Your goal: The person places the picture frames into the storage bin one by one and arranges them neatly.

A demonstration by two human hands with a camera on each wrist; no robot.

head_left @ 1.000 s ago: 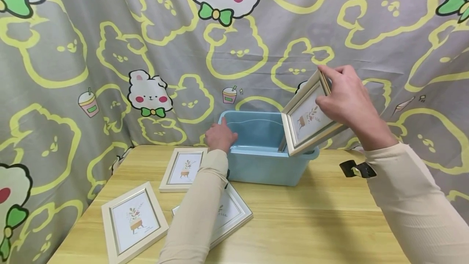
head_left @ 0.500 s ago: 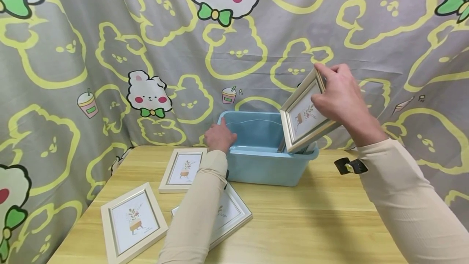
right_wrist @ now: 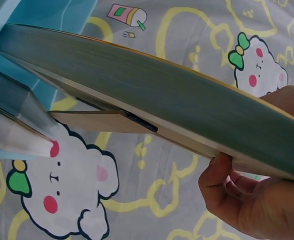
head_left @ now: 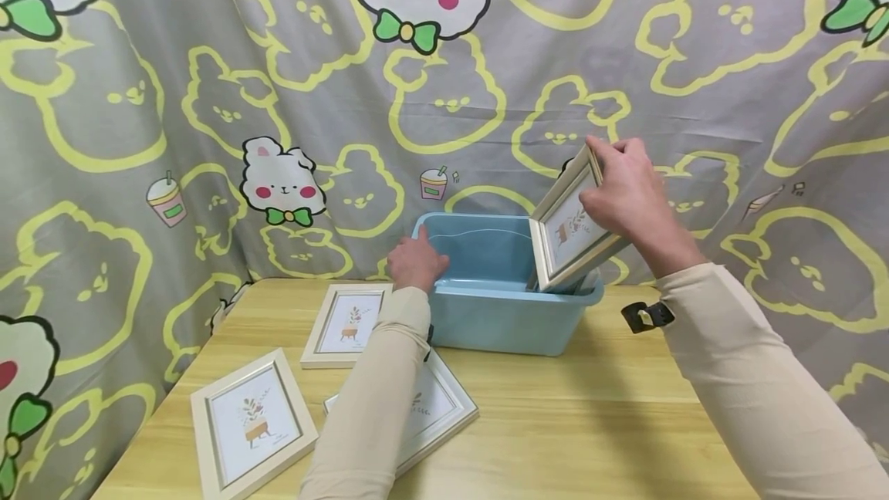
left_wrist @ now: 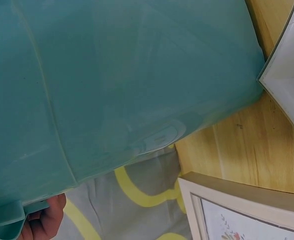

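Observation:
My right hand (head_left: 628, 195) pinches a cream picture frame (head_left: 568, 230) by its upper right edge, thumb on the front. Tilted, the frame has its lower corner inside the right end of a blue plastic bin (head_left: 500, 322). In the right wrist view, a stand leg (right_wrist: 92, 121) sticks out from the frame's back. Beside it the ends of another frame (right_wrist: 19, 117) show in the bin. My left hand (head_left: 417, 261) grips the bin's left rim; in the left wrist view its curled fingers (left_wrist: 49, 220) show under the rim.
On the wooden table (head_left: 556, 423), left of the bin, lie a picture frame (head_left: 312, 330) and another frame (head_left: 208, 438) nearer me. A third frame (head_left: 444, 438) lies partly under my left forearm. A patterned curtain (head_left: 458, 122) hangs close behind the bin.
My right hand has moved left and a little down with the picture frame, its lower corner going deeper into the bin's right end. The left hand stays on the rim.

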